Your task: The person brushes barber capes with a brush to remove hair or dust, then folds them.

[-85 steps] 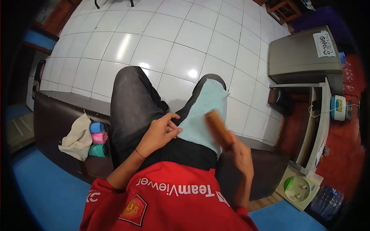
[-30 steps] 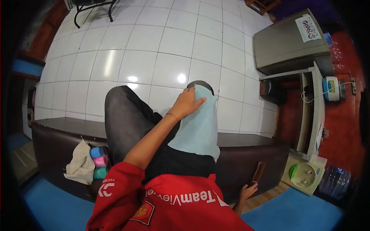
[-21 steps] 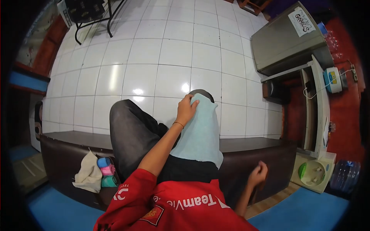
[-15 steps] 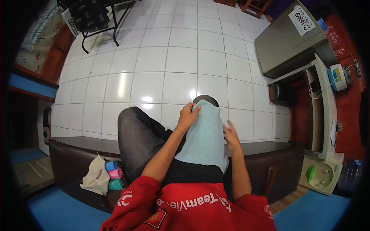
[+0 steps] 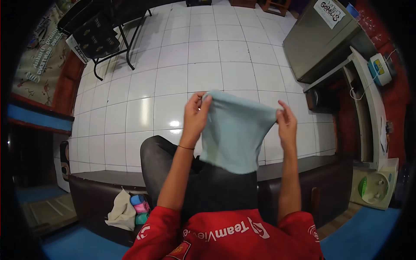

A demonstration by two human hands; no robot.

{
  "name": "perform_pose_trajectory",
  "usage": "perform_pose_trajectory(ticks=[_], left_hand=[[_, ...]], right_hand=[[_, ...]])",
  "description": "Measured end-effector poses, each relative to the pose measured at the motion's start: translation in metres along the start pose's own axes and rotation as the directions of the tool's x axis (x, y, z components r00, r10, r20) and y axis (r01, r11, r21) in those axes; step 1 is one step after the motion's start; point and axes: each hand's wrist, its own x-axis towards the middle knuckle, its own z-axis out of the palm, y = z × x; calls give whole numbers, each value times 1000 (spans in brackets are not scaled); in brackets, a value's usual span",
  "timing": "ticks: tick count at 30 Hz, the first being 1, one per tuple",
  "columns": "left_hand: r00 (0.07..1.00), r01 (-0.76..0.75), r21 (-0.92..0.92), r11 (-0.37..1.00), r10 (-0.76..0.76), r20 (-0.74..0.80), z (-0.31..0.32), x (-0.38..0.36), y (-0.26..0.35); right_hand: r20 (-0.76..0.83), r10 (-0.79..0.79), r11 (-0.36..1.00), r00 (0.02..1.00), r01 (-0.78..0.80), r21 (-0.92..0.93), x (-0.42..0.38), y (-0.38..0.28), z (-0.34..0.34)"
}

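A light blue cloth (image 5: 234, 134) hangs stretched between my two hands, above my dark-trousered lap. My left hand (image 5: 197, 115) pinches its upper left corner, with the fingers curled over the edge. At the upper right corner my right hand (image 5: 287, 123) grips the cloth between thumb and fingers, the index finger pointing up. The lower edge of the cloth droops over my right thigh. Beside my left hip, on the brown seat, lie a cream cloth (image 5: 122, 212) and several small rolled cloths in blue, pink (image 5: 141, 206) and green.
I sit on a dark brown padded bench (image 5: 104, 184). White floor tiles (image 5: 173, 78) stretch out in front. A folding chair (image 5: 97, 41) stands at the far left. To the right are a grey fridge (image 5: 320, 47), a white shelf unit (image 5: 368, 104) and a water dispenser (image 5: 375, 187).
The blue cloth has been lifted from my right thigh and spread in the air. My right hand, empty before, now holds its right corner. The camera view has shifted slightly.
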Motion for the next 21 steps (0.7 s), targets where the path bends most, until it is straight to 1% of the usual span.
perform_pose_trajectory(ticks=[1, 2, 3, 4, 5, 7, 8, 9, 10, 11, 13, 14, 15, 16, 17, 18, 19, 20, 21], left_hand=[[998, -54, -35, 998, 55, 16, 2, 2, 21], [988, -144, -52, 988, 147, 51, -1, 4, 35], [973, -219, 1, 976, 219, 71, -6, 2, 48], [961, -267, 8, 964, 266, 73, -6, -3, 63], [948, -310, 14, 951, 308, 75, -6, -11, 77], [952, -304, -10, 953, 304, 35, -11, -33, 84], [956, -292, 111, 950, 287, 61, -20, -48, 83], [962, -274, 226, 935, 262, 81, -31, -61, 79], [951, -306, 347, 886, 274, 139, -47, -70, 61], [979, -179, 399, 900, 120, 168, -54, -83, 55], [965, -169, 463, 870, 50, 258, -72, -104, 29], [954, -186, 485, 855, 40, 296, -78, -113, 15], [942, -202, 505, 839, 25, 334, -82, -122, 4], [941, -152, 524, 838, -39, 335, -85, -130, -1], [942, -146, 520, 842, -42, 334, -89, -135, -7], [929, -151, 564, 812, -79, 362, -92, -138, -11], [914, -157, 606, 780, -117, 387, -94, -141, -14], [916, -152, 604, 783, -118, 383, -95, -141, -17], [917, -154, 610, 777, -118, 381, -94, -138, -15]], right_hand=[[46, -66, 997, 997, 68, -41, 3, -25, -3], [50, -68, 997, 996, 70, -41, 2, -48, -6], [76, -186, 972, 980, 195, -134, 1, -70, -7], [113, -296, 923, 949, 314, -221, -1, -88, -8], [121, -290, 925, 949, 311, -220, -7, -105, -8], [181, -380, 814, 907, 421, -400, -28, -127, -5], [186, -408, 783, 894, 447, -432, -37, -127, -4], [263, -396, 756, 880, 475, -450, -53, -101, -9], [231, -250, 873, 940, 323, -366, -67, -84, -8], [215, -94, 950, 972, 152, -271, -79, -69, -4], [233, 49, 971, 971, 9, -241, -103, -32, -1], [303, 157, 962, 940, -75, -263, -113, -22, 0], [304, 165, 960, 938, -81, -269, -125, -4, -1], [326, 178, 941, 928, -64, -331, -137, 17, -2], [348, 188, 920, 918, -40, -391, -145, 29, -3], [349, 192, 917, 917, -41, -396, -149, 29, -2], [298, 267, 919, 916, -150, -364, -154, 30, 2], [250, 342, 911, 906, -254, -325, -157, 30, 4], [253, 345, 908, 904, -254, -332, -159, 34, 6]])
